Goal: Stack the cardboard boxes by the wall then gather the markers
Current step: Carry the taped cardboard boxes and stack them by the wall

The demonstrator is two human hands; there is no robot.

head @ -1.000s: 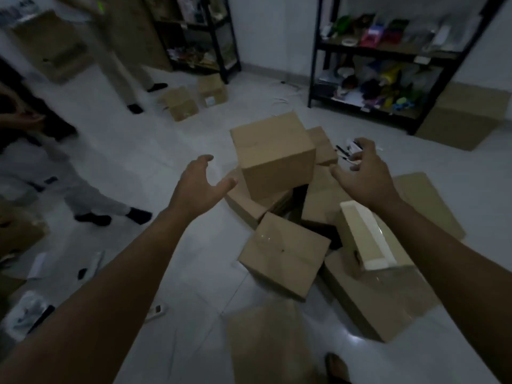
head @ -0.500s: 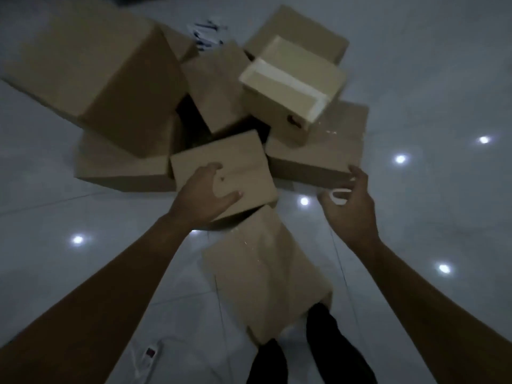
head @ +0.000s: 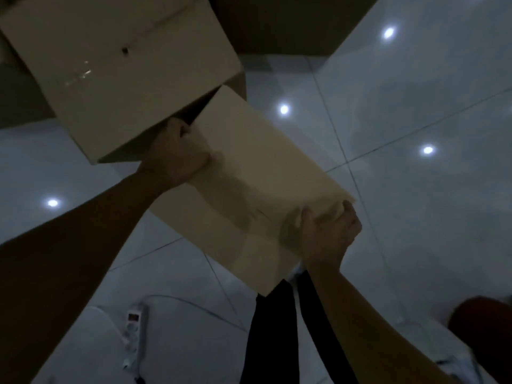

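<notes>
A flat cardboard box (head: 257,173) lies tilted in the middle of the view, above the tiled floor. My left hand (head: 177,153) grips its far left corner, fingers curled under the edge. My right hand (head: 327,234) grips its near right corner, thumb on top. A second cardboard box (head: 116,67) with a small hole in its face sits at the upper left, touching the held box's far corner. No markers are in view.
A darker box (head: 277,20) fills the top centre. Glossy white floor tiles (head: 415,106) with light reflections spread to the right. A white power strip (head: 133,325) with its cable lies at the bottom left. My dark trouser legs (head: 277,328) stand below the box.
My view has dropped closer to the boxes. Both hands moved from the small box and the floor onto the nearest flat box and now grip its opposite corners.
</notes>
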